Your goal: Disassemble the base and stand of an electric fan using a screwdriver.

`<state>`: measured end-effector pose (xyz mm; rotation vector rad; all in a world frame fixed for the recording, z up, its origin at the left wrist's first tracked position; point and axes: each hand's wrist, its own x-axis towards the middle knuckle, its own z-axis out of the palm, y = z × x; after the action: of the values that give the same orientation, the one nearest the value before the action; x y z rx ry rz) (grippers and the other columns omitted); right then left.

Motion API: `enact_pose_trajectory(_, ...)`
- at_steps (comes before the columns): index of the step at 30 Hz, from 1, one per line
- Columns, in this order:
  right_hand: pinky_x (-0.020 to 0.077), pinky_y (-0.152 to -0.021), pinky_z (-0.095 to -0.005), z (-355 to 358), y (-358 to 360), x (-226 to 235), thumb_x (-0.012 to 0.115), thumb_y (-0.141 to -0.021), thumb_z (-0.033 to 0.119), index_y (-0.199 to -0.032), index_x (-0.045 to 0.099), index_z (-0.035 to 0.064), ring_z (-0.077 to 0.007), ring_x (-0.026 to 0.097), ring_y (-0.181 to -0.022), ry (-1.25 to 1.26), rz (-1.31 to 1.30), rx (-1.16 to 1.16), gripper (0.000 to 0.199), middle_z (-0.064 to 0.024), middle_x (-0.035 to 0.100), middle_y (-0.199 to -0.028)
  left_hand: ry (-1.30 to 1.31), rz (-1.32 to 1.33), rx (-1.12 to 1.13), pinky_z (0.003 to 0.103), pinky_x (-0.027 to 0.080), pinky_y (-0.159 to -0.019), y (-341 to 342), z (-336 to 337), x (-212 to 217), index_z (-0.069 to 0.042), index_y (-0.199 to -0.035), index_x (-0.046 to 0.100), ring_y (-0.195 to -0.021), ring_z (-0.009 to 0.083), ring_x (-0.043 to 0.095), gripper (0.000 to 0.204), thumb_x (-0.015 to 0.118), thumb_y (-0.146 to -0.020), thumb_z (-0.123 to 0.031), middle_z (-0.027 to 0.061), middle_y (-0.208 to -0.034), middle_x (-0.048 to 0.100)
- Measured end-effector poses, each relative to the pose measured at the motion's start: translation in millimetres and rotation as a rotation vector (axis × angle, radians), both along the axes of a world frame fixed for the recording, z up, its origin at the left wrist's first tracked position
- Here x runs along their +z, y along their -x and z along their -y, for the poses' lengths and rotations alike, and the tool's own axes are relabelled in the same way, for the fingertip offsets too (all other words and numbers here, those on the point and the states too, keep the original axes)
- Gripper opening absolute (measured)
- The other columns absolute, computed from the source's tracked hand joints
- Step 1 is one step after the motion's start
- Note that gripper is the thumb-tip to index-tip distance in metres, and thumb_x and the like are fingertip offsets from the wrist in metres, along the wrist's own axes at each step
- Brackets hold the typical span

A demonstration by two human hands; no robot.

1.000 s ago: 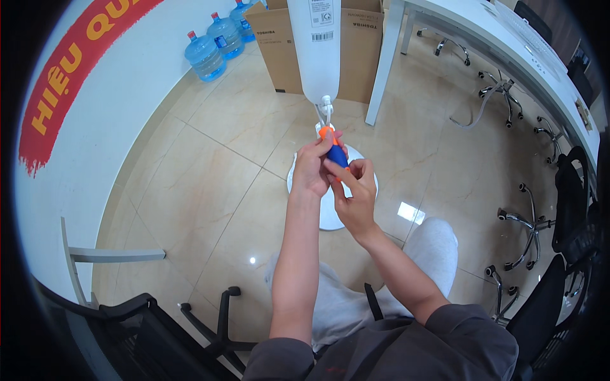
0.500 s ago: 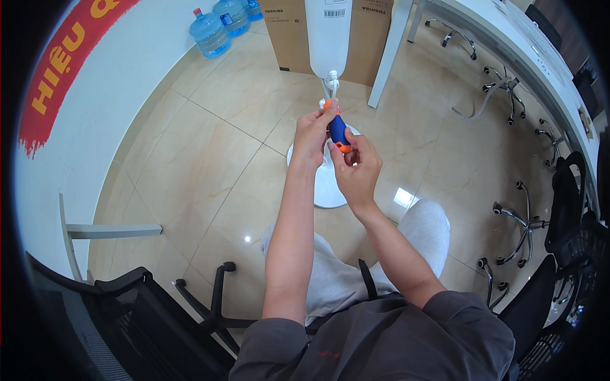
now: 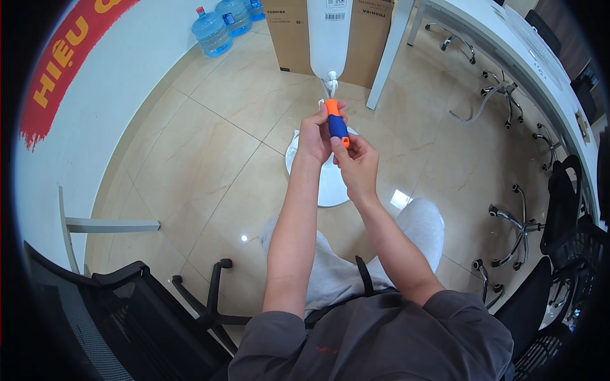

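A screwdriver [image 3: 338,125] with an orange and blue handle is held between my hands, below the white housing [image 3: 328,38] of what looks like a stand fan. The fingers of my left hand [image 3: 314,135] close around the upper part of the handle. My right hand [image 3: 359,162] pinches its lower orange end with thumb and fingers. The screwdriver's tip is hard to make out; it points toward the lower end of the housing, where a white knob and a cord [image 3: 330,84] show. Underneath my hands, the round white base [image 3: 330,189] rests on the floor, partly hidden by them.
Behind the housing stands a cardboard box [image 3: 292,47]. Blue water bottles [image 3: 211,32] line the wall at the far left. A white desk [image 3: 508,38] curves along the right, with several wheeled chairs [image 3: 518,228]. A black mesh chair [image 3: 127,317] is at near left.
The screwdriver handle has turned slightly, so more of its orange upper end shows. My left fingers have shifted around it; my right hand keeps its hold on the lower end.
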<state>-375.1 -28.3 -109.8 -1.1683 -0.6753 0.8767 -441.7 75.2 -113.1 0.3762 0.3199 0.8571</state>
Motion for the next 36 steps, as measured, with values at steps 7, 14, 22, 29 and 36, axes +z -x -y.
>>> enact_pose_trajectory(7, 0.0416, -0.053, -0.0224, -4, -1, -4, 0.077, -0.079, 0.005, -0.091, 0.061, -0.0047, -0.0071, 0.048, -0.057, -0.083, 0.622, -0.226, 0.022, -0.0041, 0.059, -0.083, -0.183, -0.556, 0.144, 0.036, 0.052, -0.068, -3, -3, 12, 0.002, -0.104, 0.061, -0.079, 0.0179, 0.06, 0.032, 0.064, -0.095, -0.029, 0.0088, -0.086, 0.06)
enact_pose_trajectory(14, 0.0405, -0.057, -0.0239, 5, -9, 7, 0.073, -0.089, 0.012, -0.105, 0.056, -0.0027, -0.0104, 0.053, -0.062, -0.049, -0.214, 0.048, 0.028, -0.0067, 0.059, -0.085, 0.026, -0.1, 0.042, 0.036, 0.053, -0.076, -6, -10, 3, 0.006, -0.117, 0.055, -0.088, 0.0216, 0.059, 0.033, 0.055, -0.099, -0.021, 0.0122, -0.093, 0.059)
enact_pose_trajectory(22, 0.0382, -0.05, -0.0216, -3, -10, 5, 0.076, -0.084, 0.008, -0.1, 0.057, -0.0024, -0.006, 0.051, -0.057, -0.006, -0.128, 0.026, 0.026, -0.0065, 0.06, -0.078, -0.087, -0.324, 0.17, 0.032, 0.053, -0.072, -9, 10, 20, 0.004, -0.105, 0.06, -0.075, 0.0183, 0.062, 0.033, 0.054, -0.101, -0.028, 0.0113, -0.088, 0.064)
enact_pose_trajectory(29, 0.0414, -0.051, -0.022, -3, -7, -2, 0.075, -0.084, 0.007, -0.104, 0.058, -0.0016, -0.0061, 0.053, -0.057, -0.111, 0.603, -0.174, 0.028, -0.0057, 0.061, -0.081, -0.214, -0.534, 0.247, 0.034, 0.055, -0.065, 1, -1, 15, 0.007, -0.102, 0.06, -0.074, 0.0203, 0.065, 0.033, 0.062, -0.097, -0.026, 0.0151, -0.084, 0.065)
enact_pose_trajectory(36, 0.0458, -0.054, -0.0234, 7, -1, 20, 0.069, -0.091, 0.014, -0.124, 0.05, -0.0033, -0.0107, 0.059, -0.059, -0.042, -0.194, 0.075, 0.041, -0.0081, 0.064, -0.081, -0.12, -0.39, 0.267, 0.035, 0.054, -0.067, -3, 0, 15, 0.007, -0.106, 0.058, -0.077, 0.0207, 0.063, 0.027, 0.048, -0.103, -0.018, 0.0167, -0.09, 0.064)
